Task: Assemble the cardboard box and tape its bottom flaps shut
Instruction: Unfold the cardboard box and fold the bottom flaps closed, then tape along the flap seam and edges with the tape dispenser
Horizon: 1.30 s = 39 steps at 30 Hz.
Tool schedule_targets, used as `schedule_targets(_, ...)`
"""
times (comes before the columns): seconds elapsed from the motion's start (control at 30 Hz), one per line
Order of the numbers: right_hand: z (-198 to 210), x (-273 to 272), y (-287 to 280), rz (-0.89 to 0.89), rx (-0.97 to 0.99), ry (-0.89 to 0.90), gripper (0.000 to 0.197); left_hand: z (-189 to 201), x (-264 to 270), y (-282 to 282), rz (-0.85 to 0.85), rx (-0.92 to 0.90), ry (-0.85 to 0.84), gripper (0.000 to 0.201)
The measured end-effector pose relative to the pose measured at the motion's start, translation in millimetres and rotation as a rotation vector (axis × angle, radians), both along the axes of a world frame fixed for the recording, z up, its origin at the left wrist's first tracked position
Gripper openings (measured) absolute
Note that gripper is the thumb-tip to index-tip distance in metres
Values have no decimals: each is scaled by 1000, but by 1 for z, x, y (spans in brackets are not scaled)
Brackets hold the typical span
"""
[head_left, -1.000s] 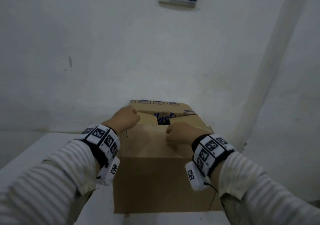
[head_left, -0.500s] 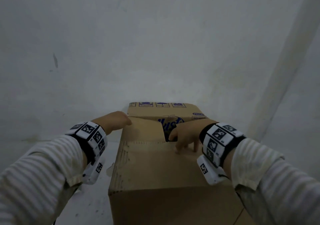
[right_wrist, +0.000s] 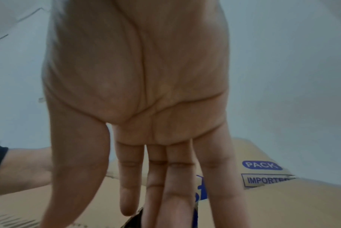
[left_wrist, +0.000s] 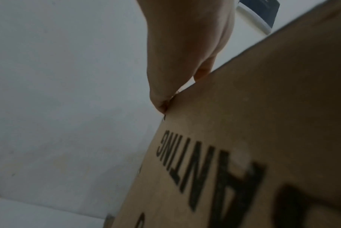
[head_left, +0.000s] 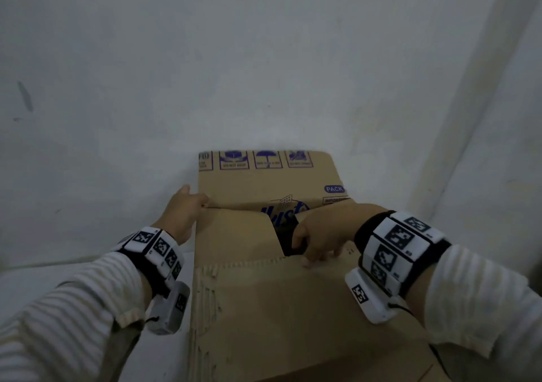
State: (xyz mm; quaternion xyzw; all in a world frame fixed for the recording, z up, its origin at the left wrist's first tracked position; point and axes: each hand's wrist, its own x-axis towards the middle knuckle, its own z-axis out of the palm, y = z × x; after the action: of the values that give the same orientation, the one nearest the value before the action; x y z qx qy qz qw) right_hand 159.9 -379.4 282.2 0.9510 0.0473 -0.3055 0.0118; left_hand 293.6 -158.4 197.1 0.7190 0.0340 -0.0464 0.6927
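At the left of the head view, the left hand (head_left: 183,210) reaches to the far left corner of the cardboard box (head_left: 293,308). In the left wrist view its fingers (left_wrist: 161,98) curl over the edge there and pinch it. The box fills the lower middle of the head view, standing on a pale counter (head_left: 44,282) against a white wall (head_left: 264,58). Its near flap (head_left: 308,299) lies folded flat on top, and the far flap (head_left: 264,185), printed with blue handling symbols, stands behind it, not yet down. To the right, the right hand (head_left: 319,235) presses on the folded flaps, its fingers (right_wrist: 175,192) straight and close together, tips at the dark gap between two inner flaps.

The flap-folding step seems to be in hand, with no tape on the seam and no tape roll in view. The next move probably calls for bringing the far flap down to meet the near one while the inner flaps are held level.
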Motion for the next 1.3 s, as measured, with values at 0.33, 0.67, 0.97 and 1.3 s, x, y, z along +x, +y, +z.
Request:
schedule_targets(0.33, 12, 3, -6, -46, 137, -1007, 65, 3, -40, 10, -25, 55, -440, 44)
schedule_targets(0.67, 3, -32, -8, 136, -135, -117, 52, -21, -120, 8, -194, 426, -399, 16)
schedule_targets(0.97, -2, -58, -4, 238, -205, -119, 57, -13, -159, 0, -163, 650, -294, 41)
schedule_targets(1.3, 8, -79, 74, 417, 35, -316, 53, -8, -207, 20, 29, 384, -175, 42)
